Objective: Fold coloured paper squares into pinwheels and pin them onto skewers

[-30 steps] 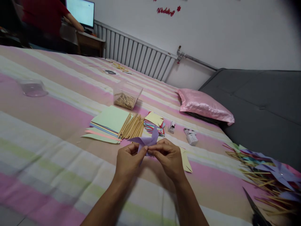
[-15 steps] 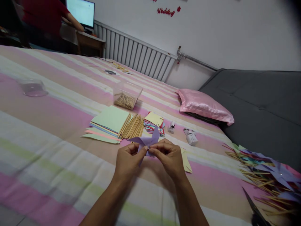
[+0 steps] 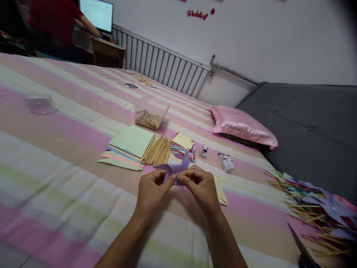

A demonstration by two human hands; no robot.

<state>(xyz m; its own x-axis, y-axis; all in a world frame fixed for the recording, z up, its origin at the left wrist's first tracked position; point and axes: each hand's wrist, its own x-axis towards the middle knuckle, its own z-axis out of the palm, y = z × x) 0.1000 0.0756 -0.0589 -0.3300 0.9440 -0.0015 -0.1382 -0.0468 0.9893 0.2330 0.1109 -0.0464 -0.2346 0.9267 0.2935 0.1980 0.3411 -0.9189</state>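
Note:
A folded purple paper pinwheel is pinched at its centre between both my hands, just above the striped bed. My left hand grips it from the left with curled fingers. My right hand presses on its middle from the right, fingers closed. A small metallic bit shows at the pinwheel's centre. Behind it lie a bundle of wooden sticks, a stack of pastel paper sheets and a pile of small coloured squares.
A clear box of sticks, a clear lid, small white items, a pink pillow. Finished pinwheels on sticks and scissors lie right. A person in red sits at a far desk.
My hands have stayed in place; the fingers have only shifted slightly on the pinwheel's centre.

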